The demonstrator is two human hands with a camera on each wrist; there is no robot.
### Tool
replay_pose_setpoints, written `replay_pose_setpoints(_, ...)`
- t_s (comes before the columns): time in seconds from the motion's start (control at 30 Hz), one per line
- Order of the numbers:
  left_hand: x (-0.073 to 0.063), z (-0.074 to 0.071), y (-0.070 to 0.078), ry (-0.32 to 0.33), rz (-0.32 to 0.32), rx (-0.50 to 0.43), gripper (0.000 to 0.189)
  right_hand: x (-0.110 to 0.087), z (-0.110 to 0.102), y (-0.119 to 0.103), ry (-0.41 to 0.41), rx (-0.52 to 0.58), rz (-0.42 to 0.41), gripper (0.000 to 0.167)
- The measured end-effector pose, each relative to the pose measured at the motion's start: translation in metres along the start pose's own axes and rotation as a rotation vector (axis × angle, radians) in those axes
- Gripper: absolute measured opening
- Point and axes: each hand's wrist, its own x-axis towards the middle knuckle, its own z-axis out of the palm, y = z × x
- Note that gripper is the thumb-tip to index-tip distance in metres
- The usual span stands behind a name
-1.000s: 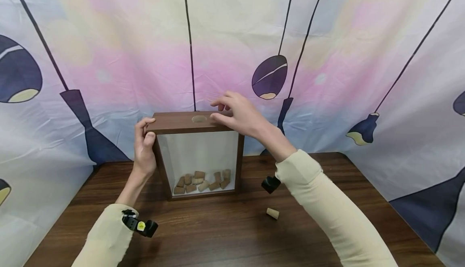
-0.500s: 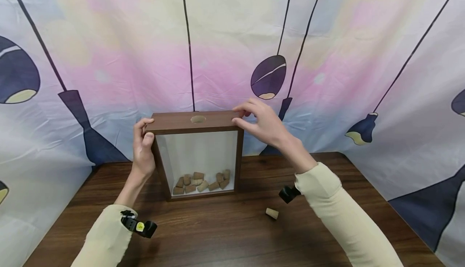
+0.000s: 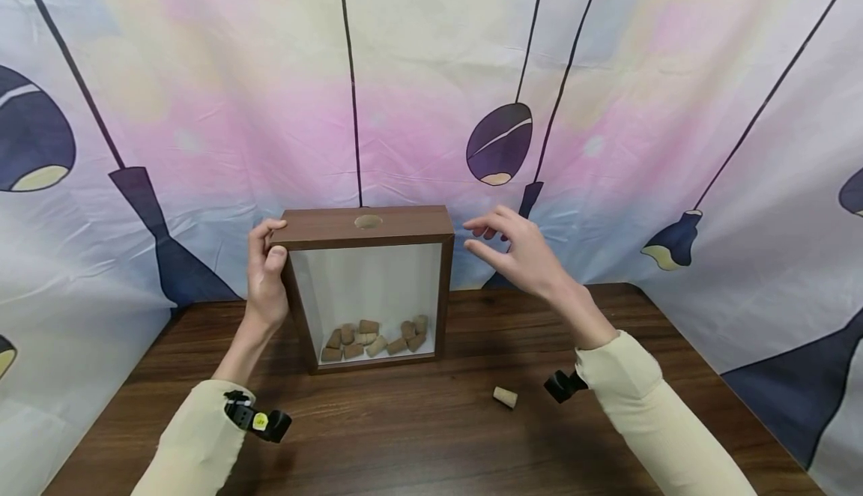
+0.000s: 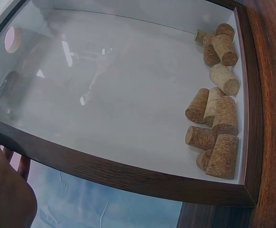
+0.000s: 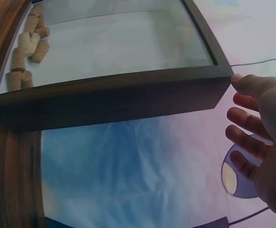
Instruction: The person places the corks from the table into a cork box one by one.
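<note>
A wooden shadow box (image 3: 364, 240) with a clear front and a round hole (image 3: 368, 222) in its top stands upright on the table. Several corks (image 4: 225, 114) lie heaped along its bottom inside. My left hand (image 3: 266, 275) grips the box's upper left corner, thumb on the front edge and fingers over the top. Just off the upper right corner, my right hand (image 3: 522, 252) is in the air with relaxed, parted fingers and nothing between them; the right wrist view shows the same hand (image 5: 266, 128). One loose cork (image 3: 505, 397) lies on the table, right of the box and nearer to me.
The dark wooden table (image 3: 377, 436) reaches back to a printed cloth (image 3: 418, 91) hanging behind and at the sides. Small black cameras (image 3: 565, 385) are strapped at both sleeves.
My right hand has moved from beside the hole along the box top to the right, off its corner and slightly down. Some corks inside shifted slightly. The left hand keeps its grip.
</note>
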Motion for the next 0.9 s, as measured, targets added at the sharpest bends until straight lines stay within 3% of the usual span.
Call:
replay_pose_setpoints(0.5,0.0,-0.004,0.002,-0.006,-0.008,0.011,0.038,-0.041,0.021,0.022,-0.119,-0.003,-0.02,0.021)
replay_pose_setpoints(0.9,0.002,-0.003,0.001,-0.038,0.007,-0.016,0.042,-0.078,0.037,0.037,-0.252,-0.007,0.028,0.021)
